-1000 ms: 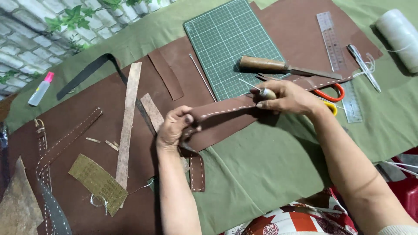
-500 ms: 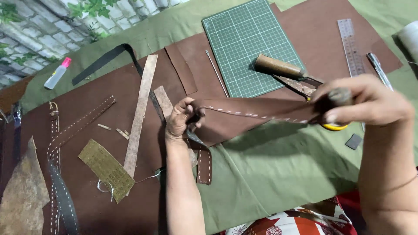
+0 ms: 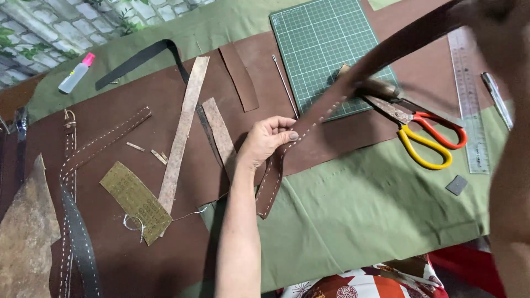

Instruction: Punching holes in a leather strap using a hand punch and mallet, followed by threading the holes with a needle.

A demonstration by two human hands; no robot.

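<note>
On a work table spread with brown leather, the left hand [image 3: 269,139] pinches a stitched leather strap [image 3: 331,107] near its lower end. The strap looks light, supple yet firm, rising rightward to the blurred right hand [image 3: 497,22], whose grip I cannot tell.

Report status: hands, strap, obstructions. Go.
Left hand pinching stitched brown strap. Right hand raised, blurred, at strap's far end. Scissors lie below strap.

Right hand [image 3: 497,16] blurred (cut by top edge).
</note>
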